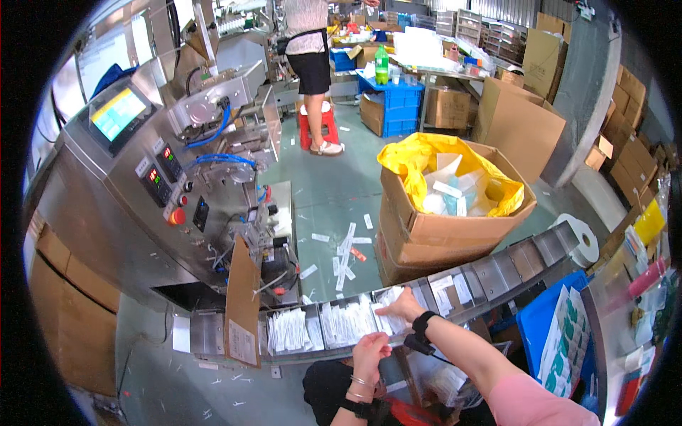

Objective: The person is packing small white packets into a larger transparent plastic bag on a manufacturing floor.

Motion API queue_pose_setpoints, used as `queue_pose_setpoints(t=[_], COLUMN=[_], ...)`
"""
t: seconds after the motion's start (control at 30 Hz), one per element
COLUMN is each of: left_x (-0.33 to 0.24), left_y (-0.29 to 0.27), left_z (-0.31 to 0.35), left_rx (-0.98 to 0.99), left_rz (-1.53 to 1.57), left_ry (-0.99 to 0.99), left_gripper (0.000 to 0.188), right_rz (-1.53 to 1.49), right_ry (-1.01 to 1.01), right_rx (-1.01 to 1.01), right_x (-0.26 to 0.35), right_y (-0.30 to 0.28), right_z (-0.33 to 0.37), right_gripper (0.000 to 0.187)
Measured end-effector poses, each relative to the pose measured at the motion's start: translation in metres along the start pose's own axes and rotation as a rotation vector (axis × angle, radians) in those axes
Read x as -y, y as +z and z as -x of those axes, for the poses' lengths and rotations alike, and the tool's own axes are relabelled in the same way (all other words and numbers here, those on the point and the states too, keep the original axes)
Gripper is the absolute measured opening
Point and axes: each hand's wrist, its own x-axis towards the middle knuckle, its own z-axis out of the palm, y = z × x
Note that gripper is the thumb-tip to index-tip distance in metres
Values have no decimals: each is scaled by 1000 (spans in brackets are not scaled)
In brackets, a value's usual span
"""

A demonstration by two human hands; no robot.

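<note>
A metal bucket conveyor [490,278] curves across in front of me, its compartments filled with white paper packets [348,321]. My right hand [403,307] reaches over one compartment, thumb and fingers apart, touching the packets [387,324] in it. Nearer to me, my left hand [371,355] is at the conveyor's front edge with its fingers curled closed. Whatever those fingers hold, if anything, is hidden. Standing packets fill the compartments to the left, while a few flat ones [442,285] lie in those just right of my right hand.
A steel machine [106,192] with a lit screen stands at left, and a cardboard flap [243,302] rises across the conveyor. Beyond it sits a carton [426,238] with a yellow liner. Loose packets [346,255] litter the floor. A person [310,64] stands farther back by a red stool [320,128].
</note>
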Motion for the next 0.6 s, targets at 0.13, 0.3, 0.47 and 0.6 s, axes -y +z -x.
queue_pose_setpoints(t=[0.13,0.3,0.47,0.6], left_x=[0,16,12,-3], left_y=[-4,-6,-8,18], left_z=[-4,-5,7,-12], left_rx=[-34,-44,-29,82], left_rz=[-22,-48,-181,-540], left_ry=[-29,-72,22,209], left_gripper=[19,19,13,29], right_rz=[-130,-129,-169,-302], right_ry=[-74,-96,-178,-314], right_rx=[92,-60,-77,-205], right_x=[-2,-52,-36,-43], right_y=[-11,12,-20,-53], right_z=[5,-21,13,8], right_gripper=[116,107,98,86])
